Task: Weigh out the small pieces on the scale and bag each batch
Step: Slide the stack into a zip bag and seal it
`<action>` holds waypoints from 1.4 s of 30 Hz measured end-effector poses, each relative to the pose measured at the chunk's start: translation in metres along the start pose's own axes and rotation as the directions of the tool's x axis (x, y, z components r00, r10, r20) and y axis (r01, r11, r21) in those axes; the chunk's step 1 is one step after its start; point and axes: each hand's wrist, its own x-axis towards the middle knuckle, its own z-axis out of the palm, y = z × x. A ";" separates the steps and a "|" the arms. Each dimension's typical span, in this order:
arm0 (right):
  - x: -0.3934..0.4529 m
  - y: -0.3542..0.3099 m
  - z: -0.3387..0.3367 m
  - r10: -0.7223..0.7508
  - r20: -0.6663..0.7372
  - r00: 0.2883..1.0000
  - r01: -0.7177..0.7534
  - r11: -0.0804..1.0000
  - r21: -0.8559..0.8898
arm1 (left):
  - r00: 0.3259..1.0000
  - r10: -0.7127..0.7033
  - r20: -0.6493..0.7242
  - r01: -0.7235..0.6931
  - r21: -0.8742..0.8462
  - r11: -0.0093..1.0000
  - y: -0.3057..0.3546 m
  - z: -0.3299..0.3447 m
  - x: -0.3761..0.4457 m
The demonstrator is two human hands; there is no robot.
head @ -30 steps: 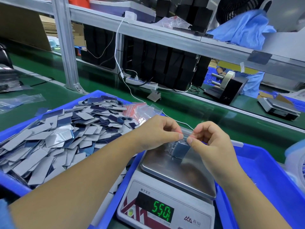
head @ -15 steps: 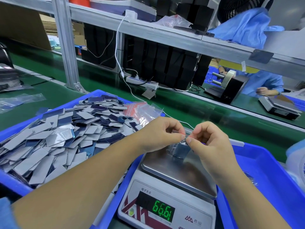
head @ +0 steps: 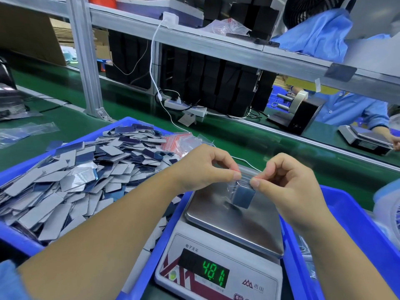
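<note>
Fingers point(head: 236, 176) of both hands pinching bag point(head: 243, 191) top shut over scale point(head: 234, 215) pan; readout dropping, 66.6 to 48.1, so bag's lifting, batch nearly sealed.

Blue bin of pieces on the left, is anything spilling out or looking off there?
Yes. The small pieces are heaped above the blue bin's rim, and a few lie in the gap beside the scale. Both hands, left and right, pinch the bag normally.

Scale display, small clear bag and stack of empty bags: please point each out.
scale display point(head: 213, 274), head view, green digits.
small clear bag point(head: 242, 192), head view, its filled body.
stack of empty bags point(head: 178, 142), head view, red strips.
</note>
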 end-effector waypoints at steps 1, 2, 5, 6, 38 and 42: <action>0.000 -0.001 -0.002 0.003 0.003 1.000 -0.003 1.000 0.006 | 1.000 -0.005 0.004 0.005 -0.011 1.000 0.000 -0.002 0.000; 0.000 -0.001 -0.003 0.005 0.010 1.000 -0.005 1.000 0.010 | 1.000 -0.011 0.009 0.011 -0.021 1.000 0.000 -0.004 0.000; 0.000 -0.002 -0.005 0.019 0.024 1.000 -0.019 1.000 0.021 | 0.999 -0.031 0.040 0.033 -0.038 0.999 0.000 -0.006 -0.001; 0.000 -0.002 -0.006 0.024 0.025 0.999 -0.025 0.999 0.027 | 0.998 -0.039 0.051 0.041 -0.045 0.998 0.001 -0.006 -0.001; 0.009 0.033 0.009 0.195 -0.142 0.970 -0.228 0.937 -0.264 | 0.998 0.046 -0.051 -0.010 0.561 0.828 -0.001 0.042 -0.003; 0.013 0.032 -0.015 0.179 -0.280 0.943 -0.249 0.939 -0.238 | 0.991 0.100 -0.088 -0.039 0.526 0.849 0.001 0.048 -0.003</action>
